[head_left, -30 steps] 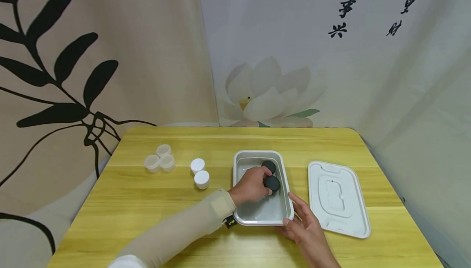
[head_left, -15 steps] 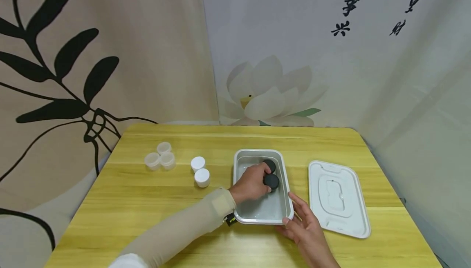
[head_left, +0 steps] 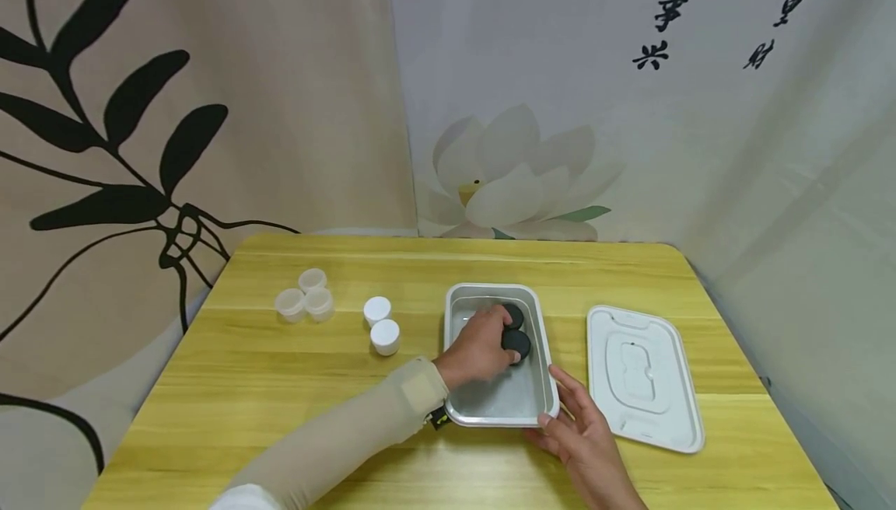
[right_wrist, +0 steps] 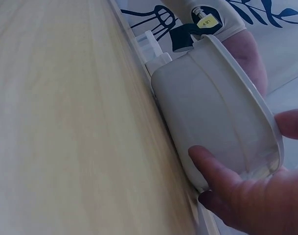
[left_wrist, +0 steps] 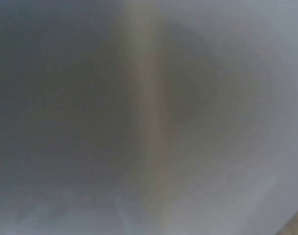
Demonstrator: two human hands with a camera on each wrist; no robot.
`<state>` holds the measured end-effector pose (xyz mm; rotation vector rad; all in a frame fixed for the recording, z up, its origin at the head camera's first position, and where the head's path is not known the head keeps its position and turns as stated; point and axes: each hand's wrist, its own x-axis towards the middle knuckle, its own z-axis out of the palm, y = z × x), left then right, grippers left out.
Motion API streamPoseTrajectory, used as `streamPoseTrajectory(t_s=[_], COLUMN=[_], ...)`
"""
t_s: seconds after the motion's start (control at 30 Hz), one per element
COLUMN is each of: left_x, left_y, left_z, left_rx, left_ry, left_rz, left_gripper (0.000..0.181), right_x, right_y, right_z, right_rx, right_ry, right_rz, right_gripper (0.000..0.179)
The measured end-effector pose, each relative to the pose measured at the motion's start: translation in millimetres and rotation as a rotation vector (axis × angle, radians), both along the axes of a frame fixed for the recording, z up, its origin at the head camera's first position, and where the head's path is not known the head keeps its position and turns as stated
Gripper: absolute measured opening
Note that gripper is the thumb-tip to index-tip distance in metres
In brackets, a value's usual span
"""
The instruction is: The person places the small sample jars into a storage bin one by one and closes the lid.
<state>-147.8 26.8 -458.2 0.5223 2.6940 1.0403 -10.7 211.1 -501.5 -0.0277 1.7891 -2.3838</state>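
Note:
My left hand [head_left: 479, 348] reaches into a light grey rectangular food container [head_left: 490, 417] in the head view. Its thumb and index finger pinch the nearer of two black round lidded pots [head_left: 516, 344]. The farther black round pot [head_left: 514, 316] sits right behind it, partly covered by the index finger. My right hand [head_left: 584, 444] holds the container at its near right corner, thumb at the rim and fingers along the outer wall. The right wrist view shows those fingers against the container's side [right_wrist: 212, 107]. Only a blurred grey surface fills most of the left wrist view.
A white lid [head_left: 644, 378] lies flat on the wooden table [head_left: 420, 471], right of the container. Left of it stand two white round pots [head_left: 385, 337]. Farther left are three translucent small cups [head_left: 320, 304] in a cluster. Printed curtains [head_left: 315, 90] hang behind the table.
The head view has tilted slightly, shifting the scene a little. My left fingers have shifted marginally on the nearer black pot. My right hand stays at the container's corner.

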Motion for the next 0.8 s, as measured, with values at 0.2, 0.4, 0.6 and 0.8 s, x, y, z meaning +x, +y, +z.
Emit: streamPoseTrajectory(t_s=[0.2, 0.4, 0.6, 0.8], left_x=[6.0, 7.7, 7.6, 6.6], left_y=[-4.9, -14.9, -29.3, -50.0], left_z=[7.2, 9.9, 9.7, 7.3], left_rx=[0.029, 0.15, 0.376, 0.549], left_ry=[0.028, 0.101, 0.052, 0.004], left_rz=[0.011, 0.005, 0.011, 0.089], left_gripper=[0.048, 0.038, 0.03, 0.028], right_x=[0.8, 0.3, 0.2, 0.9], right_y=[0.3, 0.1, -0.3, -1.5], right_z=[0.6, -0.4, -0.4, 1.4], right_rx=[0.004, 0.003, 0.012, 0.032], right_ry=[-0.015, 0.005, 0.003, -0.027], right_rz=[-0.005, 0.005, -0.001, -0.028], right_gripper=[0.075, 0.074, 0.073, 0.074])
